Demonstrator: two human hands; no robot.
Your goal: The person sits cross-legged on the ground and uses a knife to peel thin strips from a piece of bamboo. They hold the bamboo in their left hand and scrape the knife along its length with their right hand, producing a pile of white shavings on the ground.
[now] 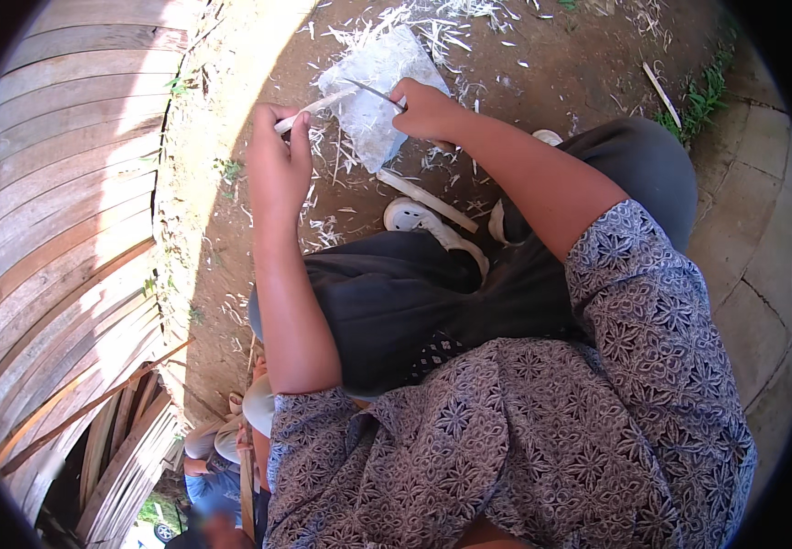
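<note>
My left hand (279,163) is closed around a pale wooden stick (319,105), the thumb lying along it. The stick slants up and to the right over a whitish stone block (398,64). From the other side, my right hand (432,112) grips a knife, its handle mostly hidden in the fist. The knife blade (376,92) points left and meets or overlaps the stick's far end; whether it is cutting in, I cannot tell. Below the block lies another pale strip of wood (428,200), reaching toward my white shoe (407,216).
Wood shavings (446,35) litter the dirt around the block. Stacked planks (66,137) run along the left. Paving slabs (743,220) and a grass tuft (702,101) lie at the right, near a thin wood sliver (661,94). Another person (217,467) sits at lower left.
</note>
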